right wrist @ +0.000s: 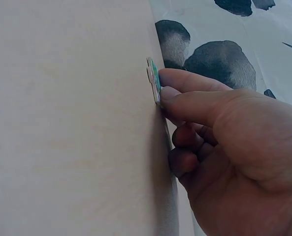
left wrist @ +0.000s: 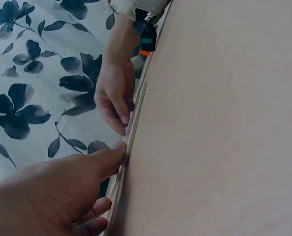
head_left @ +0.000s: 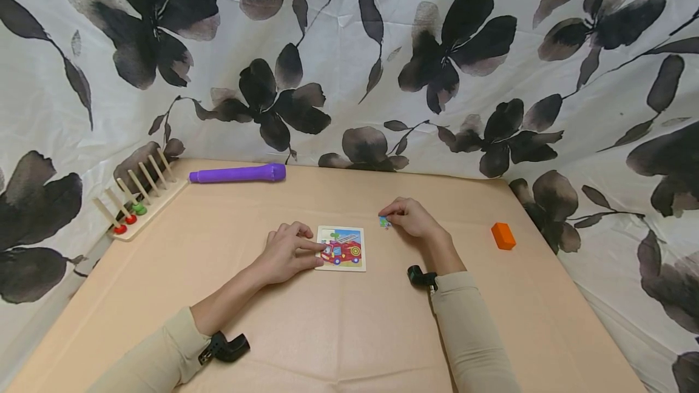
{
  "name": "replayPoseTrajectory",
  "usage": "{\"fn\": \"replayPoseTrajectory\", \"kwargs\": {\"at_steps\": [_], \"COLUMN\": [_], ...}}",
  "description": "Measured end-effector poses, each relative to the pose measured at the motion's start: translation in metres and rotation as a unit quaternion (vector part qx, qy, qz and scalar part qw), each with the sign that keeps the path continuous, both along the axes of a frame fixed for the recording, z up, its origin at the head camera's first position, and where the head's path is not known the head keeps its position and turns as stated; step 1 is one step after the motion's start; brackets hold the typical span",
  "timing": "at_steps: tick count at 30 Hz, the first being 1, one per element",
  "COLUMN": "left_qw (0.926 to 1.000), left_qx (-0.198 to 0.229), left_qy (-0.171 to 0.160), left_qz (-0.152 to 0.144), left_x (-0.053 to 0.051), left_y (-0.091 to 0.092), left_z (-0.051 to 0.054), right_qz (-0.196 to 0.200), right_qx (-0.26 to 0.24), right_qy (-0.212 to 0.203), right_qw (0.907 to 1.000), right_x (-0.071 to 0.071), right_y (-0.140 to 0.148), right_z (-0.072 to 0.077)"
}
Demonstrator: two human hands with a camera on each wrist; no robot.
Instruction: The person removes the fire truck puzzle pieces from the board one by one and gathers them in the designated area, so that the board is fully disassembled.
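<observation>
A small square puzzle with a red fire truck picture lies on the table. The left hand rests on its left side, fingers fairly straight and touching the picture; in the left wrist view that hand lies along the board's edge. To the right of the puzzle, the right hand pinches a small blue-green puzzle piece between thumb and fingertips. The right wrist view shows the piece edge-on in the right hand, its other fingers curled.
A wooden peg rack with red and green rings stands at the back left. Beside it, a purple stick lies near the table's back edge. An orange block sits to the right of the right hand. Floral cloth hangs behind the table.
</observation>
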State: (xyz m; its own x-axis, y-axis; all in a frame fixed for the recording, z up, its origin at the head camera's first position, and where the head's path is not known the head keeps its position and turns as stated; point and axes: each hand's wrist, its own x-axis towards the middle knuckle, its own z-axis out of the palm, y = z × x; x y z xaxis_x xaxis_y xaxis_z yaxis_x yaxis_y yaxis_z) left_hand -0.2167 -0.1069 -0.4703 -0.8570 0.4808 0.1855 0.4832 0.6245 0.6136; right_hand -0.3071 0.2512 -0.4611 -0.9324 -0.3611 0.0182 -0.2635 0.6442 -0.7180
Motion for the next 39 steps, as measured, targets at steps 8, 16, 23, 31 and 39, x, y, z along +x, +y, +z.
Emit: {"fn": "replayPoseTrajectory", "kwargs": {"at_steps": [8,16,23,31,39], "left_qw": [1.0000,1.0000,0.9999,0.9999,0.9998], "left_qx": [-0.002,-0.002,-0.004,-0.006,-0.008], "left_qy": [0.004,0.006,0.010,0.011,0.016], "left_qz": [0.001,0.000,0.003,0.002,0.002], "left_x": [0.000,0.000,0.000,0.000,-0.001], "left_y": [0.000,0.000,0.000,0.000,0.000], "left_z": [-0.001,-0.003,-0.002,-0.001,-0.002], "right_qz": [-0.001,-0.007,-0.014,-0.029,-0.013], "right_qx": [0.005,0.008,0.012,-0.009,-0.019], "right_qy": [0.004,0.016,0.021,0.024,0.042], "right_qw": [1.0000,0.9998,0.9996,0.9992,0.9989], "right_x": [-0.001,-0.002,0.000,0.004,0.007], "right_y": [0.001,0.001,0.000,-0.008,-0.021], "right_z": [-0.002,-0.003,0.002,0.014,0.026]}}
